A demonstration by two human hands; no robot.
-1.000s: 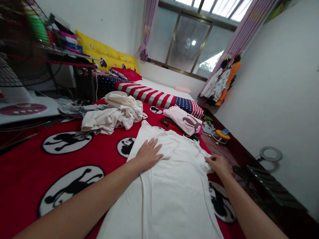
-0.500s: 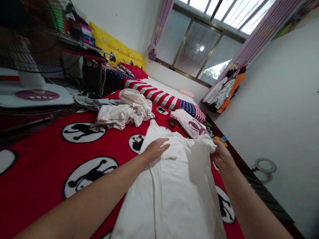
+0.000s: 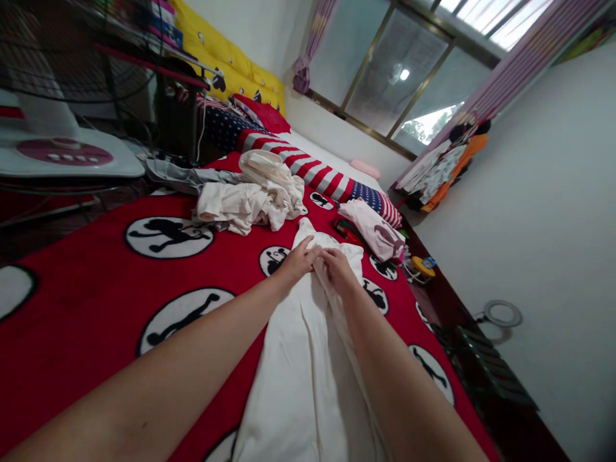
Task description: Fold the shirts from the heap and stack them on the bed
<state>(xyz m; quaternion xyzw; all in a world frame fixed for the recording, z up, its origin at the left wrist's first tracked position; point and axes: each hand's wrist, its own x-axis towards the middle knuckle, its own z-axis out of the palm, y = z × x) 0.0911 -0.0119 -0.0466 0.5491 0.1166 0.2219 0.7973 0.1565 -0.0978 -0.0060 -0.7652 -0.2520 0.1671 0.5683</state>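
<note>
A long white shirt (image 3: 293, 359) lies on the red blanket, stretching away from me, its right side turned in over the middle. My left hand (image 3: 301, 260) rests on the far part of the shirt with its fingers apart. Just to the right, my right hand (image 3: 338, 266) is closed on the shirt's folded-over edge, and the fingertips of both hands meet. Beyond my right hand, a short sleeve spreads out on the blanket. My right forearm covers part of the folded side.
The red blanket (image 3: 86, 295) has round white patches with black figures. Crumpled cream clothes (image 3: 255, 196) lie beyond my left hand. A folded pink garment (image 3: 373, 231) lies far right. A fan (image 3: 67, 147) stands at left, and a dark ledge (image 3: 462, 308) runs along the right wall.
My right hand has brought the shirt's right edge leftward over the middle, up to my left hand. My left hand has stayed on the cloth. The view has shifted slightly.
</note>
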